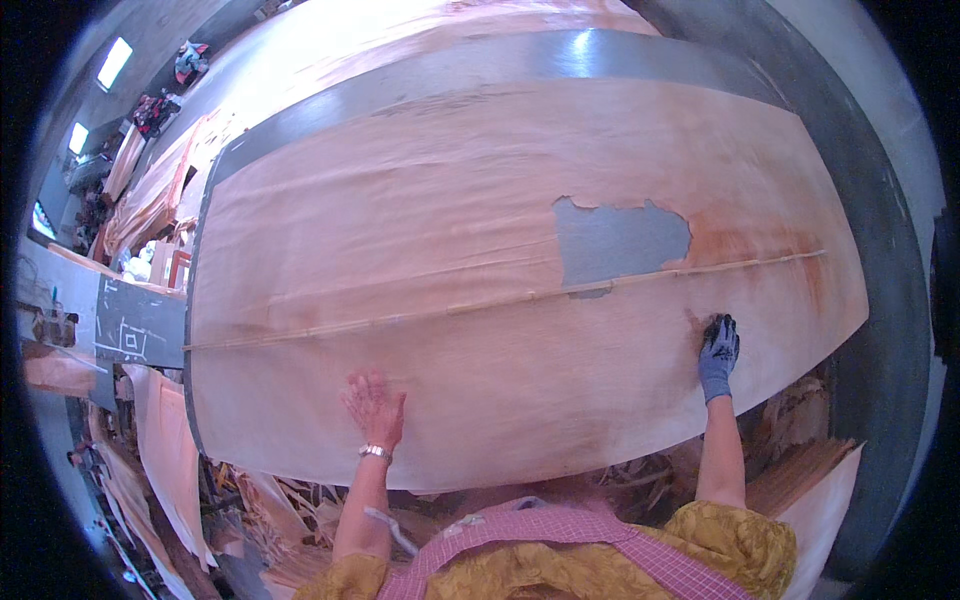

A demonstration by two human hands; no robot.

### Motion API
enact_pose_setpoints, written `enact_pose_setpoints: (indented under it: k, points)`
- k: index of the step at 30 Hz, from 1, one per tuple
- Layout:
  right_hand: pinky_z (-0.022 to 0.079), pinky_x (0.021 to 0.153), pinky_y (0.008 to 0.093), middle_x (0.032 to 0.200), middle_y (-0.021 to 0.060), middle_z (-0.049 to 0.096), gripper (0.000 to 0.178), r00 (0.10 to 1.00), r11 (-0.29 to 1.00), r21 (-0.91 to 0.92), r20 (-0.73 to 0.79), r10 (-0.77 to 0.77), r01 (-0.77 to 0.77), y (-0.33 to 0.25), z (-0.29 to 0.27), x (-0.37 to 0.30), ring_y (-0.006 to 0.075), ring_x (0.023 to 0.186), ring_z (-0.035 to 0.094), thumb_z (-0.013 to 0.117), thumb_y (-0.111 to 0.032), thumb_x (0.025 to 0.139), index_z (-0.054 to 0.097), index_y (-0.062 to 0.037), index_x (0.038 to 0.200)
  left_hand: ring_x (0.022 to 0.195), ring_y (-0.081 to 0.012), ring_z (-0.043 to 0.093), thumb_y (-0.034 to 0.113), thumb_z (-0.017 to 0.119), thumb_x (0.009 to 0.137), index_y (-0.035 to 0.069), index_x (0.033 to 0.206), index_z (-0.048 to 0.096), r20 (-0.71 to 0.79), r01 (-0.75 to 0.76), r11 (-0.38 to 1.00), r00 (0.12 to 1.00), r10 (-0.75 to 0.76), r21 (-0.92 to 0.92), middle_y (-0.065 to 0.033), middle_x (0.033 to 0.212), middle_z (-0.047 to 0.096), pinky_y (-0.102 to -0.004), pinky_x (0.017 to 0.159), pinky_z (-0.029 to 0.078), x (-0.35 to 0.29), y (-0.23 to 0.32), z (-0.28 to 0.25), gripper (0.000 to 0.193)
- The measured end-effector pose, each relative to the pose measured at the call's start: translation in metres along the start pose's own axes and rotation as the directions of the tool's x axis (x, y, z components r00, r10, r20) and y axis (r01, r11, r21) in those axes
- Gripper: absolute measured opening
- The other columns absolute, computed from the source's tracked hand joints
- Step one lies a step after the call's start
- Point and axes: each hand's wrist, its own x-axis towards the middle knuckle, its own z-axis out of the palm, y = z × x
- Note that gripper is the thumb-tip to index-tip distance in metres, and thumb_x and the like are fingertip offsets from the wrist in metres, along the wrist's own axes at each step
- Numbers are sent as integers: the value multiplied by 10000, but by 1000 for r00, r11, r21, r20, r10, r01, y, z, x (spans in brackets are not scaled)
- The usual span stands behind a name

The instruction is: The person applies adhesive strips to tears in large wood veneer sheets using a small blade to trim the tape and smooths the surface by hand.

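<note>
A large, thin sheet of wood veneer [380, 230] lies across the grey tabletop [440, 108] before me. My left hand [375, 410], bare with a metal band at the wrist, rests on its near part, fingers spread. Farther right, my right hand [719, 357] wears a blue-grey glove with dark fingertips. It lies on the veneer with fingers stretched forward and grips nothing visible. A long, narrow pale strip [480, 306] runs across the sheet beyond both hands. Right of the middle, a ragged hole lets the grey surface show, and the strip passes along its near edge. Reddish-brown stain [745, 237] marks the right side.
Torn veneer scraps [290, 510] are heaped below the table's near edge. More veneer sheets [155, 215] hang and lie at the left. A grey board with white chalk marks [140, 325] adjoins the table's left end. Far left, a person [190, 62] is visible.
</note>
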Motion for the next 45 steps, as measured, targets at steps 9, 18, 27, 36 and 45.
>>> enact_pose_setpoints:
  k: [9, 18, 27, 36, 45]
  points:
    - [364, 1080, 448, 1364, 175, 535, 430, 998, 999, -33, 43, -36, 38, 25, -24, -45, 333, 1285, 484, 475, -282, 987, 519, -65, 1355, 1474, -381, 115, 548, 660, 794, 201, 1543, 235, 118, 67, 997, 991, -63, -34, -157, 1612, 125, -596, 1160, 85, -77, 16, -14, 929]
    - [452, 904, 463, 1391, 113, 516, 399, 762, 759, 86, -8, -648, 646, -139, -9, -12, 291, 1272, 491, 556, -155, 851, 597, -160, 1248, 1452, -364, 184, 480, 704, 781, 192, 1517, 297, 108, 107, 993, 989, -101, -52, -166, 1581, 209, -602, 1150, 116, -70, 5, -20, 889]
    - [473, 882, 439, 1281, 85, 565, 397, 665, 670, 17, -140, -733, 742, -168, -28, 6, 280, 1165, 540, 541, -182, 856, 588, -148, 1248, 1399, -387, 289, 499, 668, 810, 129, 1453, 400, 59, 106, 993, 993, -103, -57, -203, 1519, 311, -583, 1152, 149, -54, 17, -28, 789]
    - [496, 862, 422, 1190, 94, 583, 369, 643, 639, -117, -6, -766, 760, -189, -20, 44, 295, 1129, 548, 547, -144, 841, 584, -130, 1208, 1364, -411, 334, 548, 639, 825, 126, 1417, 458, 96, 70, 996, 993, -65, -58, -231, 1457, 398, -554, 1144, 191, -40, 17, -39, 749]
    - [463, 928, 421, 1129, 108, 622, 312, 655, 650, 79, -99, -749, 756, -318, -19, 196, 312, 1075, 573, 519, -92, 887, 610, -143, 1181, 1414, -360, 296, 617, 595, 840, 189, 1463, 420, 75, 96, 992, 993, -90, -80, -177, 1516, 367, -553, 1150, 176, -51, -8, -17, 776]
